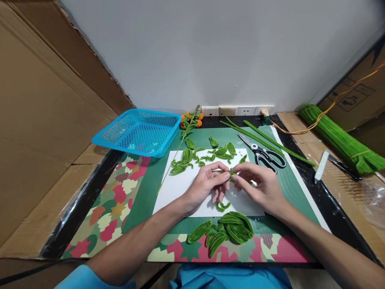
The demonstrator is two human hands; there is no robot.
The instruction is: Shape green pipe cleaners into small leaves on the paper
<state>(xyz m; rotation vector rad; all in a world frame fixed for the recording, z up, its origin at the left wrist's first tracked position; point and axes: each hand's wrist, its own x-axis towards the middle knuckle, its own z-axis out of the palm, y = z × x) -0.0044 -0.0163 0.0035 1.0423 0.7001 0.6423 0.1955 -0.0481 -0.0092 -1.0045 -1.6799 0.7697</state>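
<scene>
Over a white sheet of paper, my left hand and my right hand meet, pinching a short green pipe cleaner between their fingertips. The fingers partly cover this piece. Just below them lies a curled green pipe cleaner piece. Nearer to me is a pile of green pipe-cleaner leaves. More leaves and small curled pieces lie on the paper beyond my hands. To the right of my right hand rest scissors with black and grey handles, their blades apart.
A blue perforated basket stands at the back left, beside an orange flower on a long green stem. Long green pipe cleaners lie behind the scissors. On the right are a thick green bundle, a white tool and a yellow-orange cable.
</scene>
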